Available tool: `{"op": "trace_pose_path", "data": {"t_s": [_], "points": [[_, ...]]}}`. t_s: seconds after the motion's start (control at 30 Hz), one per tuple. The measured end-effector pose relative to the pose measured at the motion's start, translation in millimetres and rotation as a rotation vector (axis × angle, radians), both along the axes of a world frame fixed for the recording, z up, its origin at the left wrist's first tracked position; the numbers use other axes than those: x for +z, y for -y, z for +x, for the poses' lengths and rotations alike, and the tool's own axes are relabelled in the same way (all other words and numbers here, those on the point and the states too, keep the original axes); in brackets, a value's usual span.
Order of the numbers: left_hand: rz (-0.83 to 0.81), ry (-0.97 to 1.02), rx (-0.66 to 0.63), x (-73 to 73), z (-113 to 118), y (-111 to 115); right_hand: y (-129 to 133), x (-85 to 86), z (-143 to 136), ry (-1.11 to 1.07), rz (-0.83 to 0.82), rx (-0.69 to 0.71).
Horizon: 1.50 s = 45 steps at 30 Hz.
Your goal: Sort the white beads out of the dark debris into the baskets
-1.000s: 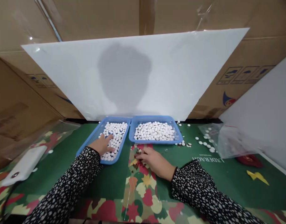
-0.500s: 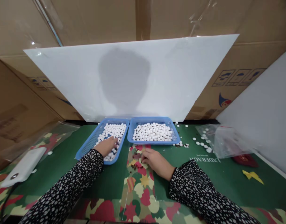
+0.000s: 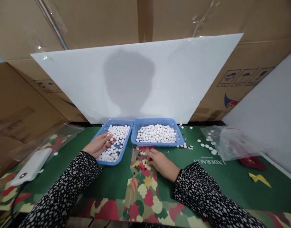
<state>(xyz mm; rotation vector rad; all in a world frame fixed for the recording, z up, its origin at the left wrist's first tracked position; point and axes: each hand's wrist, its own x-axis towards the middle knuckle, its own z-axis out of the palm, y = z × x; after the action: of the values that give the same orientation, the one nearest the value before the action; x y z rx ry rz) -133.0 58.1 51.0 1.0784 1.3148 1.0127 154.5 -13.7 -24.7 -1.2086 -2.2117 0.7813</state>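
Observation:
My left hand [image 3: 100, 145] is raised over the left blue basket [image 3: 123, 152], palm turned partly up. A few small white round pieces [image 3: 111, 139] sit at its curled fingertips. Below it, more white pieces [image 3: 119, 131] lie loosely spread across that basket's floor. My right hand [image 3: 162, 162] rests on the table in front of the right blue basket [image 3: 157, 145], which holds a thick heap of white pieces [image 3: 157, 133]. Its fingers are bent down beside dark crumbs [image 3: 138, 167] on the patterned strip; whatever is under the fingertips is hidden.
Loose white pieces [image 3: 206, 146] lie right of the baskets, near a clear plastic bag [image 3: 233, 142]. A dark red object [image 3: 252, 163] and a yellow scrap [image 3: 259, 179] are farther right. At left is a white device [image 3: 32, 167] with a cable. Cardboard [image 3: 100, 25] and a white sheet [image 3: 183, 79] stand behind.
My left hand has lifted out of the left basket's pieces, moved slightly left and turned palm up, with white pieces now showing in its fingers. My right hand has barely moved.

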Motion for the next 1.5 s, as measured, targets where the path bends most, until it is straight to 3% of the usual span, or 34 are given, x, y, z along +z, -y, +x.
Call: {"op": "trace_pose_path", "data": {"t_s": [0.13,0.2,0.37,0.53,0.7,0.8,1.1,1.23,1.5], "points": [[-0.151,0.455,0.007,11.5,19,13,2,2.6,2,0.014,0.086,0.031],[-0.179,0.551,-0.018,16.3,37,22,3,3.6,1,0.001,0.117,0.031],[-0.19,0.585,-0.135,13.6,91,49,3,2.2,2,-0.151,0.086,0.003],[-0.121,0.501,-0.292,-14.7,123,61,3,-2.2,6,-0.313,-0.059,-0.053],[-0.091,0.328,-0.318,-50.0,125,58,1,-6.5,9,-0.519,-0.237,-0.116],[-0.117,0.325,-0.28,-60.8,122,56,0,-6.5,10,-0.606,-0.344,-0.105],[-0.134,0.375,-0.218,-62.1,119,54,-2,2.4,11,-0.849,-0.593,-0.226],[-0.136,0.401,-0.222,-63.1,120,53,-2,3.4,12,-0.914,-0.674,-0.178],[-0.147,0.411,-0.183,-64.8,123,52,1,1.3,7,-0.982,-0.478,-0.158]]}}
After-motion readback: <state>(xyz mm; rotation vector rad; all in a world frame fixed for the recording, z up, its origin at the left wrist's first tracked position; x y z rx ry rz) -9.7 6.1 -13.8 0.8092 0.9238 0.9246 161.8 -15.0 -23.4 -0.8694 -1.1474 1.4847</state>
